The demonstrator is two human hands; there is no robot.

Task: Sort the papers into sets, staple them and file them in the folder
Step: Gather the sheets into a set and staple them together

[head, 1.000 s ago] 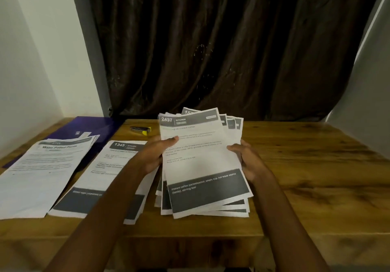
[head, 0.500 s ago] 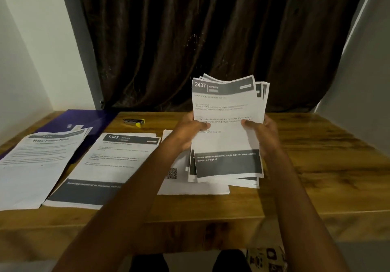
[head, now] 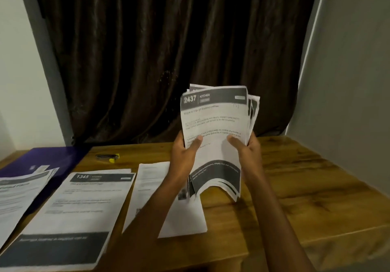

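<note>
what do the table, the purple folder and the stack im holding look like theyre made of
Table: looks like wood or a wood-look laminate, brown grain with dark streaks and a mild sheen; which one is unclear.
Purple folder: smooth and slightly glossy, probably plastic or coated card.
Stack of papers: thin matte printer paper with grey toner blocks; its lower edge bows between the left hand and right hand.

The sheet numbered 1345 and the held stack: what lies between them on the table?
In the head view, one white sheet lies there, partly under the left arm.
</note>
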